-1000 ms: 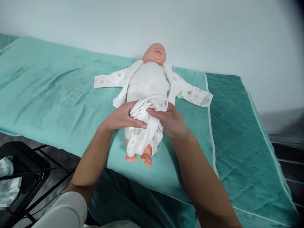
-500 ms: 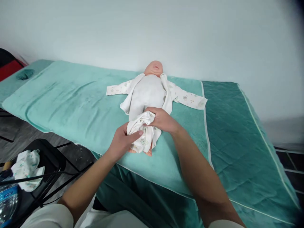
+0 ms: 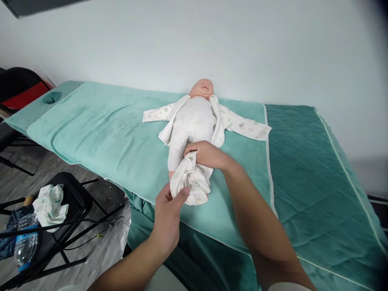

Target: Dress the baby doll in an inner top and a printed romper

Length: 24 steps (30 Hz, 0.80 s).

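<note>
A baby doll (image 3: 194,117) lies on its back, its head toward the wall and its feet toward me. An open white jacket with small prints (image 3: 248,127) covers its arms, the front flaps spread to either side. Bunched around the doll's lower legs are printed white baby pants (image 3: 194,184). My left hand (image 3: 169,208) pinches the near left edge of the pants between thumb and fingers. My right hand (image 3: 206,154) grips the upper part of the cloth by the doll's leg, its fingertips partly hidden.
A green-covered massage bed (image 3: 106,121) with a face hole stands against the wall; a darker quilted cover (image 3: 315,169) lies on its right. At lower left, a black folding chair (image 3: 74,194) holds a diaper (image 3: 51,206) and a plastic bottle (image 3: 26,238). Another chair (image 3: 24,87) stands behind.
My left hand has moved down, drawing its side of the pants toward me. The doll's left-side leg shows more now. My right hand stays near the knees. The view has shifted slightly left.
</note>
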Each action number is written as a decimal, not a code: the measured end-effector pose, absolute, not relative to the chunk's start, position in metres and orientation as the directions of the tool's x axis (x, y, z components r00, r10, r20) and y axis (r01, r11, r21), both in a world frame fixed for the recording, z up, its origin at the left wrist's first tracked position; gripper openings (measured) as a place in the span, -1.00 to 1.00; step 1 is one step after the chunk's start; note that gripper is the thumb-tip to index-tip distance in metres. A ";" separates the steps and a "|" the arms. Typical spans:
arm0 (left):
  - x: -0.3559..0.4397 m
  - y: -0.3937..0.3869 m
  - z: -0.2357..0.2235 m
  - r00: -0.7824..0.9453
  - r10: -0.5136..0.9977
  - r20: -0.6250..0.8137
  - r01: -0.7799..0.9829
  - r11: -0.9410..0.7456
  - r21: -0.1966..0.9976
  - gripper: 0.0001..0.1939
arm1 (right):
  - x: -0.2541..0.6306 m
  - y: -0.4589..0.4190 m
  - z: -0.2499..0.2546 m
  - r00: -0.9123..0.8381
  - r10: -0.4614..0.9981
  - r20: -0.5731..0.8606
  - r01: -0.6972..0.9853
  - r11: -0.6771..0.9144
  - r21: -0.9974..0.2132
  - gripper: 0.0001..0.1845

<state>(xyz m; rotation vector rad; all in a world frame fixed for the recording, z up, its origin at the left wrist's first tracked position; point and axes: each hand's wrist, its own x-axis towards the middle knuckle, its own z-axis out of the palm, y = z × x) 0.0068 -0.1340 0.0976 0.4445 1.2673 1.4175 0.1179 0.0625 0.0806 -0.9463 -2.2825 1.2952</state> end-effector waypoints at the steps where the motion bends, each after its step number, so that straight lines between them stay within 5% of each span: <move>1: 0.009 -0.137 0.093 -0.319 0.866 -0.386 -0.485 0.201 0.851 -0.68 | 0.118 0.062 0.081 -0.714 0.700 -0.028 0.395 0.369 -0.841 -0.86; 8: -0.020 -0.148 0.039 -0.511 0.775 -0.372 -0.442 0.135 0.887 -0.70 | 0.109 0.055 0.080 -0.677 0.735 -0.046 0.579 0.492 -0.650 -0.91; 15: -0.049 -0.138 0.031 -0.378 0.836 -0.397 -0.294 0.297 0.908 -0.65 | 0.108 0.050 0.085 -0.696 0.712 -0.094 0.660 0.583 -0.475 -0.88; 19: -0.059 -0.127 0.045 -0.213 0.889 -0.405 -0.287 0.339 0.896 -0.61 | 0.110 0.051 0.087 -0.685 0.721 -0.101 0.639 0.529 -0.559 -0.89; 24: -0.076 -0.098 0.043 -0.162 0.961 -0.226 -0.210 0.190 0.959 -0.63 | 0.113 0.055 0.082 -0.664 0.745 -0.058 0.546 0.431 -0.719 -0.90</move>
